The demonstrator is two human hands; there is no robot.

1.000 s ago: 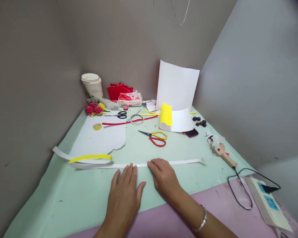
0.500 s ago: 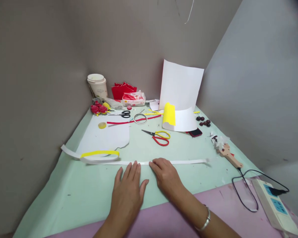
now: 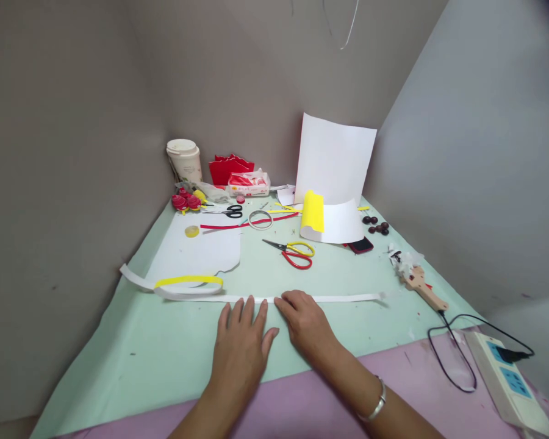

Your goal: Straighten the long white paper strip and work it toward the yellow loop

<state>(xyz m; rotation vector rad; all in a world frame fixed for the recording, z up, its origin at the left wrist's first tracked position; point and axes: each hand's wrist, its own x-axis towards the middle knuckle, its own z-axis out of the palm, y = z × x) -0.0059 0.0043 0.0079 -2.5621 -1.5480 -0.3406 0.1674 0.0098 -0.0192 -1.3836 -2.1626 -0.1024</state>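
A long white paper strip runs across the green table, its left end curling up, with a looped yellow-and-white part beside it. My left hand lies flat and open, fingertips resting on the strip near its middle. Just to the right, my right hand is closed, its bent fingers pressed together on the same strip; the part under the fingers is hidden. Scissors with one yellow and one red handle lie beyond my hands. To their left is a white paper sheet with a roll of yellow tape on it.
At the back stand a lidded cup, a tissue pack and an upright white sheet. A tape ring and black scissors lie mid-table. A corded glue gun and power strip are at right.
My left hand has slid slightly right along the strip, closer to my right hand. The strip's curled left end has shifted a little right. My right hand stays in place.
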